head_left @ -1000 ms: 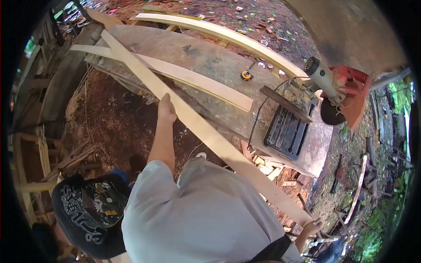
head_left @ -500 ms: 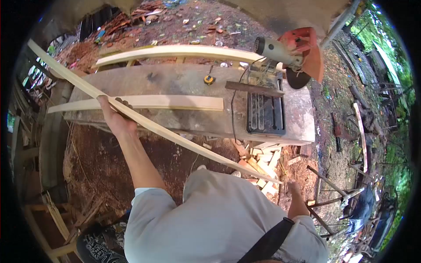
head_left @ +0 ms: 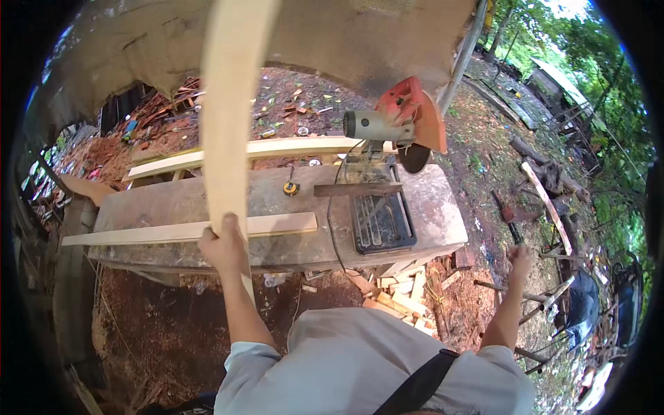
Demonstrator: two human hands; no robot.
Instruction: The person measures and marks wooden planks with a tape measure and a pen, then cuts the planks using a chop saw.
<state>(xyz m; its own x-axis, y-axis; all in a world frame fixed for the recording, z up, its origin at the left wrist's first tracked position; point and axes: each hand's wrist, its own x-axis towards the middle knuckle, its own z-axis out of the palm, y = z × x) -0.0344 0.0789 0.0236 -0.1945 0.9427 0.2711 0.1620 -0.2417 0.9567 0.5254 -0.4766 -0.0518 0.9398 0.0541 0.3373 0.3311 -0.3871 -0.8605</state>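
Observation:
My left hand [head_left: 225, 247] is closed around a long, pale wooden board [head_left: 227, 117], which stands upright with its wide face toward me and its top beyond the upper edge of view. Behind that hand, a second pale board [head_left: 155, 234] lies lengthwise on the worktable [head_left: 270, 190]. Out to the right, away from the table, my right hand [head_left: 520, 257] appears loosely curled, and nothing shows in it. A dark rod on the ground appears just above it in the picture.
A chop saw [head_left: 387, 128] with a red guard and black slotted base stands at the table's right end. A yellow tape measure [head_left: 290, 187] lies mid-table. Another long board [head_left: 297, 146] runs along the far side. Wood offcuts [head_left: 404, 297] are heaped below the near edge.
My left hand has swung the board from a diagonal slant across my front to upright. My right hand has moved outward and up to the right. The view has shifted too.

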